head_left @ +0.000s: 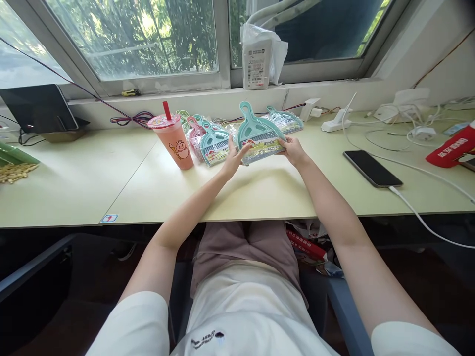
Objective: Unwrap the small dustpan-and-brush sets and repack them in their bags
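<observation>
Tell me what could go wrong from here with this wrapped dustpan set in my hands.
The drink cup stands beside the other packs, so your left hand might knock it setting the dustpan set down there. The glossy wrap could also slip in your grip. The phone's white cable hangs past the desk edge and could snag.

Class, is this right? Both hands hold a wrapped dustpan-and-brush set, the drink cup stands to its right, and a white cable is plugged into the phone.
No: the head view shows the drink cup left of the held dustpan-and-brush set. The left hand and right hand hold it, and the white cable is plugged into the phone.
</observation>
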`<state>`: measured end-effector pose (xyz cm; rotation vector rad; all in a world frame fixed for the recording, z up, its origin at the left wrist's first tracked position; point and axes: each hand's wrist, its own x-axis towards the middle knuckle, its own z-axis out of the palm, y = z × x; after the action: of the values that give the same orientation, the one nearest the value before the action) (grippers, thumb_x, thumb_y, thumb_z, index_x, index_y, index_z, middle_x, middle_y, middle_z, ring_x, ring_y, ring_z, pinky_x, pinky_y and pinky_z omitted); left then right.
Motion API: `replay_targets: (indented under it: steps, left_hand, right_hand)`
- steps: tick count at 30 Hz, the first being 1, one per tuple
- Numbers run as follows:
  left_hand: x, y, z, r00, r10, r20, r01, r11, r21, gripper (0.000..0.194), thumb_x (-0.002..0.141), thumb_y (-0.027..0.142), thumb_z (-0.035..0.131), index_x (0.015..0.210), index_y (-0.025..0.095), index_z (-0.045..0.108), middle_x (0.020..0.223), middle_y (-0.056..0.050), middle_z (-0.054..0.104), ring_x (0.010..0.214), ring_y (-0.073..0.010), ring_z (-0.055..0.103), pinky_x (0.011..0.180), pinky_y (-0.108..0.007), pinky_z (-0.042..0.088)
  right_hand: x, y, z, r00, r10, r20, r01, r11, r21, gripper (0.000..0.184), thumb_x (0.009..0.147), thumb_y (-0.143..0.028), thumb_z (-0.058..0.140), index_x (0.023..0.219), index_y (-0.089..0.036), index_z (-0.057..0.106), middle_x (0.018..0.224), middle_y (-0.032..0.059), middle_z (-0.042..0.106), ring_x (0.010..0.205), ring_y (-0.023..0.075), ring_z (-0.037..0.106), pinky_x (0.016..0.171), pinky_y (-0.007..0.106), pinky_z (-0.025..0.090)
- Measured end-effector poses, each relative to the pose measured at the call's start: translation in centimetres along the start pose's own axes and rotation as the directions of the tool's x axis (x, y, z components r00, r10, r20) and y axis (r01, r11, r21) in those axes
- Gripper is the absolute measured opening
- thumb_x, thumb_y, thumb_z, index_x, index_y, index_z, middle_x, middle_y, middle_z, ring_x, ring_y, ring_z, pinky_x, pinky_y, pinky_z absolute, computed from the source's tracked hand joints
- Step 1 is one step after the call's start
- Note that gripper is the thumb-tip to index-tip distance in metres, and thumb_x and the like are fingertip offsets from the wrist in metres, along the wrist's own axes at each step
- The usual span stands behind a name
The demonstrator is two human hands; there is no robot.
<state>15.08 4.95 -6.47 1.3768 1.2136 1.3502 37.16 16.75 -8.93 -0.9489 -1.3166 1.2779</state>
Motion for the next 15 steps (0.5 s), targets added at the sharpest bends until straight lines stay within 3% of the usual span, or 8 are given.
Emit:
replay_targets:
  steps: [2, 4, 8, 15]
  left_hand:
    - [0.0, -0.3, 0.1, 0.998, 0.02, 0.058, -0.016, 0.998, -0.062, 0.082, 0.097, 0.054, 0.058, 0.164, 0.038, 0.014, 0.161, -0.01, 0.042, 0.141, -0.0327, 0.051, 0.078, -0.033, 0.064]
    - [0.1, -0.7, 0.0, 0.995, 0.04, 0.092, -0.033, 0.997, -0.075, 0.089, 0.094, 0.057, 0.062, 0.164, 0.039, 0.011, 0.166, -0.01, 0.033, 0.144, -0.0342, 0.047, 0.081, -0.036, 0.065]
    - [0.6, -1.6, 0.0, 0.993, 0.096, 0.064, -0.092, 0.994, -0.064, 0.113, 0.082, 0.049, 0.079, 0.165, 0.034, 0.003, 0.159, -0.013, 0.044, 0.136, -0.035, 0.056, 0.094, -0.044, 0.063]
    - [2.4, -3.6, -1.0, 0.959, 0.141, -0.248, -0.16, 0.985, -0.059, 0.063, 0.101, 0.034, 0.053, 0.159, 0.035, 0.03, 0.152, -0.006, 0.053, 0.146, -0.0252, 0.047, 0.124, -0.046, 0.039]
  right_hand:
    - [0.1, 0.2, 0.0, 1.0, 0.006, -0.028, -0.006, 1.0, -0.002, 0.02, 0.081, -0.034, 0.076, 0.087, -0.02, 0.063, 0.083, 0.0045, 0.071, 0.089, 0.0236, 0.073, 0.086, 0.048, 0.065]
    - [0.1, 0.4, 0.1, 0.999, 0.006, -0.033, -0.006, 1.0, -0.014, 0.022, 0.082, -0.036, 0.076, 0.088, -0.02, 0.062, 0.085, 0.0049, 0.071, 0.09, 0.024, 0.073, 0.086, 0.049, 0.065]
    - [0.0, 0.6, 0.6, 1.0, -0.014, -0.025, 0.012, 0.999, -0.046, 0.029, 0.082, -0.043, 0.077, 0.09, -0.021, 0.061, 0.09, 0.0059, 0.071, 0.094, 0.0252, 0.073, 0.087, 0.05, 0.065]
    - [-1.3, 0.2, 2.3, 0.99, -0.08, 0.115, 0.081, 0.997, -0.004, 0.034, 0.082, -0.05, 0.076, 0.099, -0.023, 0.064, 0.103, 0.0049, 0.073, 0.1, 0.0251, 0.073, 0.088, 0.05, 0.067]
